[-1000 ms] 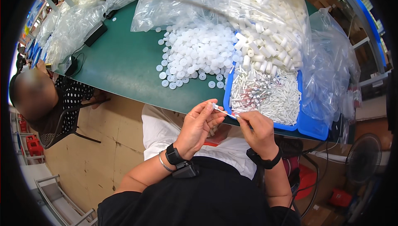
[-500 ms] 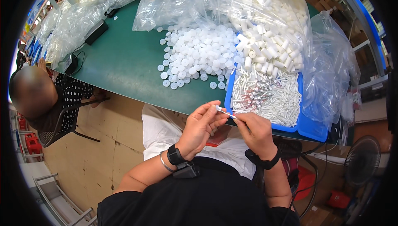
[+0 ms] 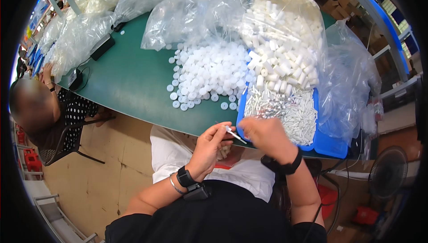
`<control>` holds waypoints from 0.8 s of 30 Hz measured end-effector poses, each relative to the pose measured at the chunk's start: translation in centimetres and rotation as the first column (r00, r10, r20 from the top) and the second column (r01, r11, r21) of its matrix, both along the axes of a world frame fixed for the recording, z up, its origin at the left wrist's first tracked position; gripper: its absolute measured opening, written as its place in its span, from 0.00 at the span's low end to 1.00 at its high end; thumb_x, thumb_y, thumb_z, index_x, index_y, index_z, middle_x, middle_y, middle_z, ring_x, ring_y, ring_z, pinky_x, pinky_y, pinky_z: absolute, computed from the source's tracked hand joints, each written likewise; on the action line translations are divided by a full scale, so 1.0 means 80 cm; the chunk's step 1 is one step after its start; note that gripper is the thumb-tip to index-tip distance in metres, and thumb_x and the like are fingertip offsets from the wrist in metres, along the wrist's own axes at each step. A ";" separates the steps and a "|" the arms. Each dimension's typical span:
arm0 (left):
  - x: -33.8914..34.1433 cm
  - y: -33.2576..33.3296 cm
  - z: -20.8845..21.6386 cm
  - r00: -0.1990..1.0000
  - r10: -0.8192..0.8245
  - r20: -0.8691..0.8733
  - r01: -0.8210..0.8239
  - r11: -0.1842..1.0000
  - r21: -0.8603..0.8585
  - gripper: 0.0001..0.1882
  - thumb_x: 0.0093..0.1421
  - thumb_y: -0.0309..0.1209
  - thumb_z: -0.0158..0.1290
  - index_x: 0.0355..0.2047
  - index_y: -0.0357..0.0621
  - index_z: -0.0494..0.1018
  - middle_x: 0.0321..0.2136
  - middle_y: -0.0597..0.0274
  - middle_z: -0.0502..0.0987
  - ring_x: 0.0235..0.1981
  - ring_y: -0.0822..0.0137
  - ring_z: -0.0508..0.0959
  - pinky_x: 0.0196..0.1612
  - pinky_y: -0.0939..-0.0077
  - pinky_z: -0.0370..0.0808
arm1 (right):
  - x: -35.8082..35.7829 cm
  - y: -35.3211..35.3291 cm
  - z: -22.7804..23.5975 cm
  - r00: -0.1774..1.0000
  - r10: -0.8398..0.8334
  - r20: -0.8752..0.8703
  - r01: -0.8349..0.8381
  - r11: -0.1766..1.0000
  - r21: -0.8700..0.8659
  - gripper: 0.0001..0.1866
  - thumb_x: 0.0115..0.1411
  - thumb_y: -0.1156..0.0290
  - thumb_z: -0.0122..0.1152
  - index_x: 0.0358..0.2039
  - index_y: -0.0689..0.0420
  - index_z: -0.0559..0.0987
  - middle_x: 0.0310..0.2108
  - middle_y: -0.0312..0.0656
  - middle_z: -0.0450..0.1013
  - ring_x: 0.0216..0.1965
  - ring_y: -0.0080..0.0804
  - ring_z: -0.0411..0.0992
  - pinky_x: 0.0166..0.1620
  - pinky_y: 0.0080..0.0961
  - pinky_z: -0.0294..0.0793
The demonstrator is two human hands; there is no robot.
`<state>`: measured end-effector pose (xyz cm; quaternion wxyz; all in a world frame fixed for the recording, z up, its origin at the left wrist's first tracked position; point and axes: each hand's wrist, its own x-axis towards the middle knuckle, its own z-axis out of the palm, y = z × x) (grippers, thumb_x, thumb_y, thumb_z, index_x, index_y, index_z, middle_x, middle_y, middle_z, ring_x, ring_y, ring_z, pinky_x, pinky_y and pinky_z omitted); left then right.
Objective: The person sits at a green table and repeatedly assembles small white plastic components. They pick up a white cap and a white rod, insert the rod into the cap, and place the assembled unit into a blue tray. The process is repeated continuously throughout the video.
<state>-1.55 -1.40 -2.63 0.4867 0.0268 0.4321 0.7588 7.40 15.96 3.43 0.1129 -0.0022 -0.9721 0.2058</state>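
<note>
My left hand (image 3: 208,147) is closed in a pinch at the table's front edge. From its fingertips a thin white stick (image 3: 237,137) with a small white piece at its upper end points down to the right. My right hand (image 3: 269,136) is apart from the stick, over the front left corner of a blue tray (image 3: 240,112); motion smears its fingers. Short thin white sticks (image 3: 299,124) fill the tray, with some reddish and metallic bits among them. White foam-like cylinders (image 3: 285,66) spill from a clear bag behind. Left of the tray lies a heap of translucent white discs (image 3: 203,71).
Clear plastic bags (image 3: 196,13) cover the table's back, and another (image 3: 350,75) hangs at the right. A black box with cables (image 3: 102,47) lies to the left. Another person (image 3: 76,113) sits at far left. A fan (image 3: 390,171) stands at lower right.
My right hand has let go of the stick and moved right and up, toward the tray. My left hand still holds the stick. The view has tilted, so the table sits slightly lower.
</note>
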 end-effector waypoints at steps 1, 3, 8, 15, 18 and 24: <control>-0.002 -0.003 -0.003 1.000 0.009 0.030 -0.009 1.000 0.020 0.19 0.69 0.36 0.46 0.54 0.37 0.68 0.42 0.58 0.77 0.40 0.72 0.78 0.45 0.78 0.76 | -0.014 0.016 0.010 0.984 -0.150 -0.096 0.145 0.988 -0.055 0.08 0.58 0.76 0.54 0.37 0.53 0.79 0.21 0.44 0.74 0.24 0.47 0.75 0.26 0.38 0.74; -0.001 -0.005 -0.003 0.996 -0.023 0.081 0.017 0.998 0.067 0.20 0.70 0.37 0.45 0.55 0.37 0.67 0.40 0.58 0.77 0.38 0.72 0.78 0.43 0.78 0.76 | -0.040 0.055 0.014 0.936 -0.297 -0.187 0.317 0.944 0.089 0.09 0.56 0.76 0.55 0.37 0.55 0.78 0.35 0.46 0.75 0.28 0.47 0.76 0.32 0.38 0.76; -0.001 -0.003 0.008 0.984 -0.095 0.154 0.081 0.992 0.096 0.19 0.70 0.36 0.45 0.55 0.35 0.66 0.40 0.58 0.77 0.36 0.73 0.78 0.43 0.77 0.76 | -0.071 0.107 -0.012 0.971 -0.194 -0.142 0.238 0.864 0.443 0.08 0.52 0.79 0.54 0.34 0.58 0.75 0.48 0.41 0.69 0.35 0.41 0.75 0.37 0.37 0.76; -0.004 -0.004 0.010 0.986 -0.091 0.142 0.077 0.992 0.099 0.18 0.70 0.36 0.46 0.53 0.35 0.68 0.39 0.59 0.77 0.36 0.74 0.79 0.43 0.77 0.77 | -0.044 0.106 0.015 0.971 -0.194 -0.141 0.220 0.954 0.202 0.06 0.54 0.77 0.56 0.32 0.62 0.71 0.35 0.47 0.73 0.31 0.45 0.74 0.34 0.39 0.75; -0.004 -0.001 0.014 0.991 -0.100 0.087 0.085 0.983 0.161 0.17 0.70 0.37 0.46 0.52 0.37 0.68 0.40 0.59 0.77 0.38 0.73 0.78 0.43 0.77 0.76 | -0.012 0.076 0.036 0.947 -0.316 -0.060 0.305 0.942 -0.142 0.07 0.56 0.77 0.57 0.35 0.63 0.73 0.29 0.50 0.73 0.27 0.48 0.74 0.31 0.38 0.73; 0.009 0.003 0.040 0.990 -0.127 -0.055 0.136 0.973 0.188 0.18 0.69 0.39 0.46 0.51 0.38 0.69 0.44 0.57 0.76 0.42 0.69 0.77 0.45 0.76 0.75 | 0.053 -0.015 0.024 0.977 -0.206 0.053 0.200 0.809 -0.553 0.12 0.64 0.75 0.54 0.47 0.63 0.76 0.30 0.44 0.73 0.26 0.26 0.73 0.31 0.23 0.72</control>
